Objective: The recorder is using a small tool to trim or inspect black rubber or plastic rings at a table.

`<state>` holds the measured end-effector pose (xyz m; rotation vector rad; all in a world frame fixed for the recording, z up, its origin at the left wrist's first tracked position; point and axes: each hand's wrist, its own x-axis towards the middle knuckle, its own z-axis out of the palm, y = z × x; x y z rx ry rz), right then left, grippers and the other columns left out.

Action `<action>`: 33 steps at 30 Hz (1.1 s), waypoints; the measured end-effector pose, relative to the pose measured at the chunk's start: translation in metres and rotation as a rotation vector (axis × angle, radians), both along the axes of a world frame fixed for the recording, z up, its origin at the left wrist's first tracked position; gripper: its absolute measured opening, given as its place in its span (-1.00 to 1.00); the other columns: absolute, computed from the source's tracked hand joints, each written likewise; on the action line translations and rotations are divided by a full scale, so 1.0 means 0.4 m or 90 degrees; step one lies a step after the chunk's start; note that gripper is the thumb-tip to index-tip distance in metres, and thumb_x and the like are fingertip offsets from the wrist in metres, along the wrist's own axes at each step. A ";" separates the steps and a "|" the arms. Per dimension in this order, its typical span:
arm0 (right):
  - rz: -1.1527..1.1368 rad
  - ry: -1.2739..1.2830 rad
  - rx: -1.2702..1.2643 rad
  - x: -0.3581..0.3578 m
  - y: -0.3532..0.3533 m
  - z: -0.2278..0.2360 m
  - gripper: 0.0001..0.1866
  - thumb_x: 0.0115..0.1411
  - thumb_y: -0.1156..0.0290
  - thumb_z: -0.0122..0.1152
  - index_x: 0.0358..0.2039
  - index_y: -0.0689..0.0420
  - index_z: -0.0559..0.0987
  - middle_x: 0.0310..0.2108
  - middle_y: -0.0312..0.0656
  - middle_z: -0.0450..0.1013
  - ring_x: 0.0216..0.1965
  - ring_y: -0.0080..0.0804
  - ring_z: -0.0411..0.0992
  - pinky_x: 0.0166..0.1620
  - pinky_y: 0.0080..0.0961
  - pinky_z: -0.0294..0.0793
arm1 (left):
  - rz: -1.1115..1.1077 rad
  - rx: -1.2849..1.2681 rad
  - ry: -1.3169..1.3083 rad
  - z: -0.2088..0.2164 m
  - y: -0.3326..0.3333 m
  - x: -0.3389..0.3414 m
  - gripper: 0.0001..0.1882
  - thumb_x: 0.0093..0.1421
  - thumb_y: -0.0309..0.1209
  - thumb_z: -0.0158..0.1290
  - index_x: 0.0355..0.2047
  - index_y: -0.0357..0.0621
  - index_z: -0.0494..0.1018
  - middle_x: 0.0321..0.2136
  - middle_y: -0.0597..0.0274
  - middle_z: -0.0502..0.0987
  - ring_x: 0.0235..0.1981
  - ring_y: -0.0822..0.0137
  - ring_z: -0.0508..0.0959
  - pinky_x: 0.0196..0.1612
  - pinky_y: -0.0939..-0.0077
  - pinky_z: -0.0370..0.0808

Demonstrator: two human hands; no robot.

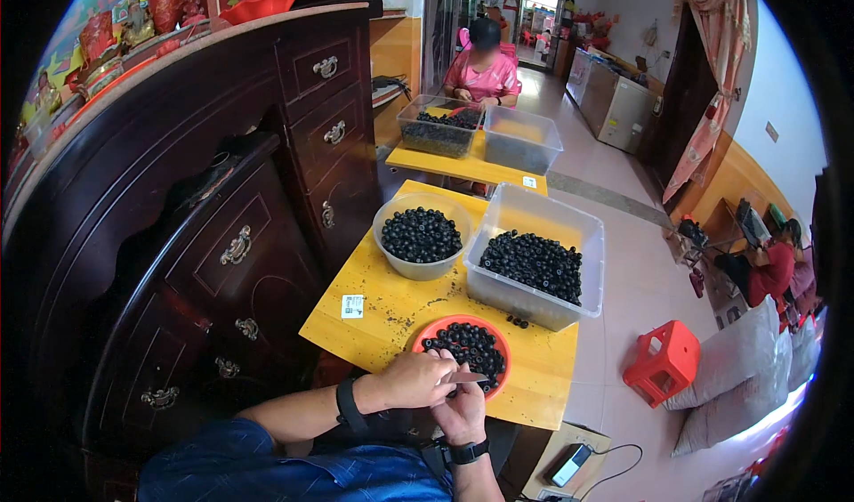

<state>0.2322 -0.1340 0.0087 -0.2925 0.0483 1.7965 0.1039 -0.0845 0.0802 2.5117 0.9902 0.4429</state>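
My left hand (407, 382), a black band on its wrist, is closed on a small knife whose blade (469, 377) points right. Beneath the blade, my right hand (461, 416) is turned palm up with its fingers curled; a dark watch circles that wrist. What it holds is too small to make out, though a dark spot shows beside the blade. Both hands meet over the near rim of a round red tray (507, 360). Small round black pieces with pale-rimmed holes (471, 344) fill much of it.
Behind the tray on the yellow table (374, 275) stand a round translucent tub (420, 275) and a rectangular clear bin (534, 308), both holding black pieces. Dark crumbs litter the tabletop. A dark wooden cabinet (258, 155) borders the left. Another person (485, 79) sits at a farther table.
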 end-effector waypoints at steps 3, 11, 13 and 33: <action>-0.011 -0.010 0.001 0.004 -0.006 0.009 -0.59 0.41 0.20 -0.08 0.08 0.25 0.42 0.11 -0.05 0.40 0.18 -0.21 0.32 0.28 -0.23 0.26 | 0.003 -0.006 -0.026 0.009 0.002 -0.004 -0.79 0.12 -0.27 0.14 -0.28 -0.07 0.49 -0.51 0.07 0.57 -0.44 -0.01 0.61 -0.40 0.12 0.53; 0.020 -0.132 -0.051 0.019 -0.036 0.033 -0.76 0.29 0.29 0.19 -0.08 0.09 0.50 -0.29 -0.32 0.55 -0.30 -0.53 0.52 -0.34 -0.64 0.51 | 0.026 -0.002 -0.054 0.050 0.022 -0.050 -0.75 0.11 -0.24 0.17 -0.30 -0.12 0.45 -0.50 0.04 0.58 -0.44 -0.01 0.61 -0.40 0.14 0.51; 0.045 -0.186 0.039 0.015 -0.042 0.031 -0.81 0.29 0.29 0.19 -0.13 0.04 0.48 -0.35 -0.37 0.50 -0.36 -0.61 0.48 -0.41 -0.70 0.41 | 0.009 -0.022 -0.042 0.051 0.015 -0.055 -0.75 0.12 -0.24 0.16 -0.30 -0.12 0.45 -0.50 0.05 0.58 -0.45 -0.01 0.61 -0.40 0.14 0.51; 0.002 -0.135 0.106 -0.016 -0.031 0.044 -0.83 0.37 0.29 0.08 -0.13 0.07 0.47 -0.40 -0.38 0.42 -0.48 -0.69 0.32 -0.47 -0.75 0.27 | 0.087 -0.122 -0.341 0.003 -0.015 -0.065 -0.81 0.08 -0.45 0.26 -0.39 -0.21 0.46 -0.63 0.22 0.47 -0.61 0.37 0.54 -0.53 0.45 0.42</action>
